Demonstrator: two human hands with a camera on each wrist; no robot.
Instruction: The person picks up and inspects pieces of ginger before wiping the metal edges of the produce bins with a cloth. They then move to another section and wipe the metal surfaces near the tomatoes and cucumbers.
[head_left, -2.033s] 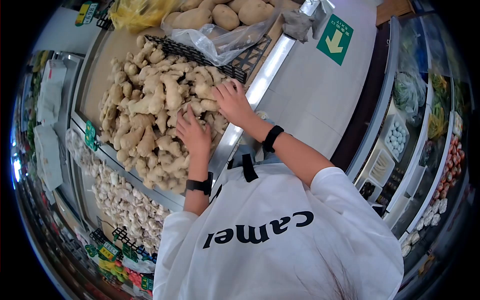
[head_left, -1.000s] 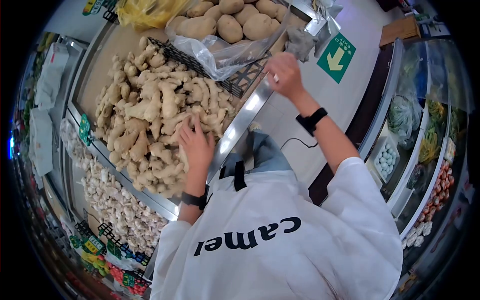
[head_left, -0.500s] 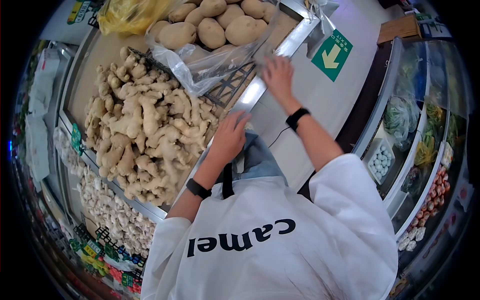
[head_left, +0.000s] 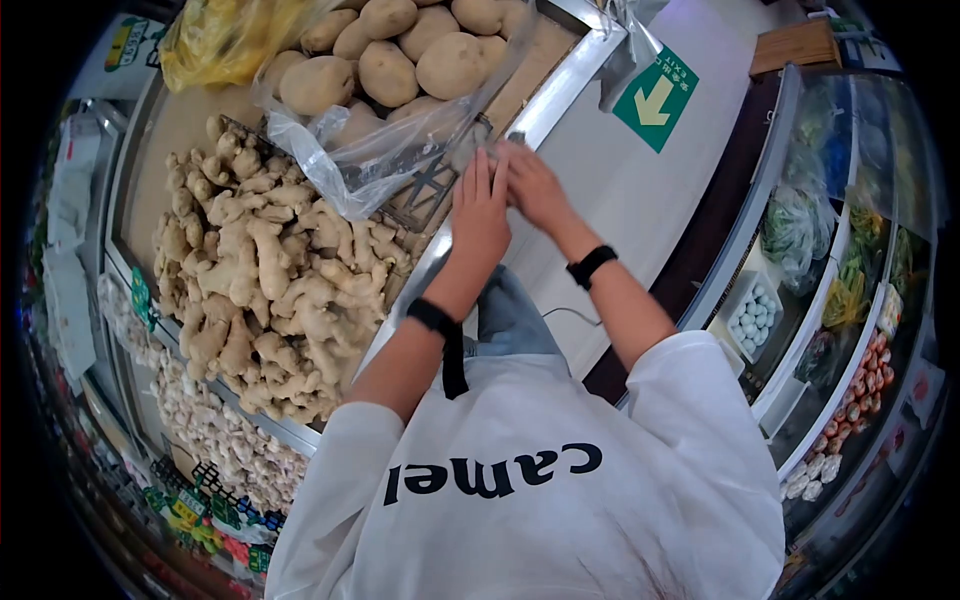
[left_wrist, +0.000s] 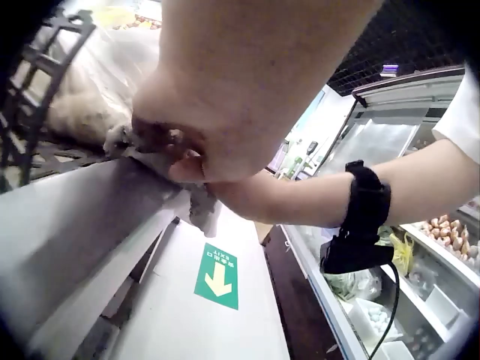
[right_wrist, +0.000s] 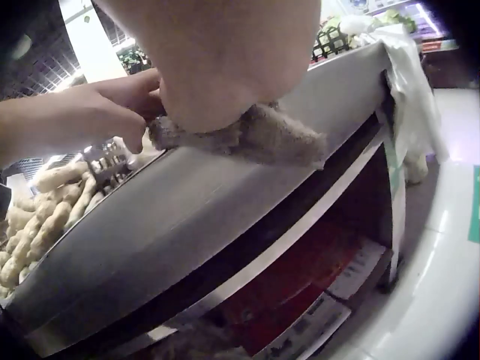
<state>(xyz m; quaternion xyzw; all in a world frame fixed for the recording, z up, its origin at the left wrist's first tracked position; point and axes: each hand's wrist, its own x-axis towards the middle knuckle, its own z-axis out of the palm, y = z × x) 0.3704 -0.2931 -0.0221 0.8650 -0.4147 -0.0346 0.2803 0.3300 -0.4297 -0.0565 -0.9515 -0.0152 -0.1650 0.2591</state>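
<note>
Left grip has joined right grip, which holds one grey cloth; left's hold unclear.

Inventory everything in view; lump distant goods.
Counter: one, silver-rimmed, left
Cloth: one, grey, counter edge
Ginger: one pile, tan, counter
Plastic bag: one, clear, beyond ginger
Potatoes: many, tan, plastic bag
Second bag: one, yellow, beside potatoes
Lattice: one, black, beside ginger
Garlic: many, white, lower left
Exit sign: one, green, upper right
Eggs: many, pale, right
Distant goods: many, mixed, both sides
Shirt: one, white, lower centre
Wristbands: two, black, wrists
Left hand: one, bare, at cloth
Right hand: one, bare, on cloth
</note>
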